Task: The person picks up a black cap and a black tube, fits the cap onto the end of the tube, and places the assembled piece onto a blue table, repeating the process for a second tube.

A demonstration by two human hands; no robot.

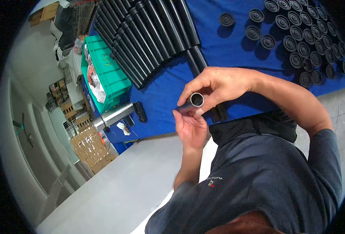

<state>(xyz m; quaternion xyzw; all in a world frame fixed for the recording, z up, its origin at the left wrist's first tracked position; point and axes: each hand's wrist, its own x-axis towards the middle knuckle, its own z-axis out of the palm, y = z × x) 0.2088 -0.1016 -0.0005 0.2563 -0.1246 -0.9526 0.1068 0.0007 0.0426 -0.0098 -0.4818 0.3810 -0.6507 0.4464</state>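
A dark tube (186, 106) is held above the table's front edge, its round open end with a bright metal rim turned up towards the camera. My right hand (225, 84) grips it near that open end, thumb and fingers on opposite sides. From below, my left hand (191, 126) has its fingers around the tube's lower part. How far the tube reaches behind the fingers is hidden. Behind my right hand, long black tubes (198, 60) lie on the blue cloth (161, 91).
Many long black tubes (153, 31) lie side by side at the back. Several round black caps (295, 33) stand at the right. On the left are a green crate (116, 80) with plastic bags, a silver cylinder (118, 116) and a small black part (140, 112).
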